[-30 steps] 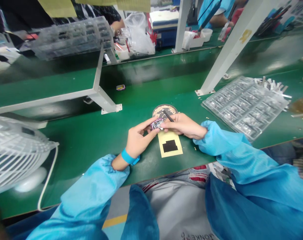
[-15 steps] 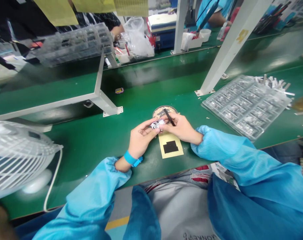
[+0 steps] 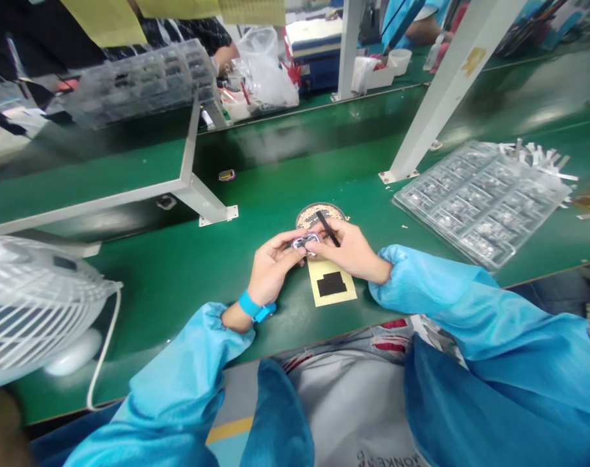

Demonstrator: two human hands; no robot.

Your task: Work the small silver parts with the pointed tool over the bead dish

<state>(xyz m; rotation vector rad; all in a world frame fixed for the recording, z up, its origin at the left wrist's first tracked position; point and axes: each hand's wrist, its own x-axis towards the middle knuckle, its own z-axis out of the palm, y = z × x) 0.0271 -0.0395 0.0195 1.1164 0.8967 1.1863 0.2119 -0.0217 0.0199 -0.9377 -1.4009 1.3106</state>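
A small white-and-dark device part (image 3: 306, 242) is pinched between the fingers of both hands near the middle. My left hand (image 3: 271, 267) grips its left side. On its right side are the fingertips of my right hand (image 3: 352, 250), which also holds a thin black tool (image 3: 328, 228) slanting up to the left. Just behind the hands lies a round dish (image 3: 319, 213) of small pale and dark pieces. Below my right hand, a yellow sheet (image 3: 335, 299) with a black shape (image 3: 331, 284) on it lies flat on the green table (image 3: 178, 279).
A white fan (image 3: 36, 305) stands at the left. Clear compartment trays (image 3: 484, 201) lie at the right beside pale strips (image 3: 538, 159). White metal posts (image 3: 435, 97) rise from the table. A small device (image 3: 227, 175) lies further back. People sit opposite.
The part between my hands has tilted, and its face now looks darker with a purple edge showing. Both hands have hardly moved; the view has shifted slightly.
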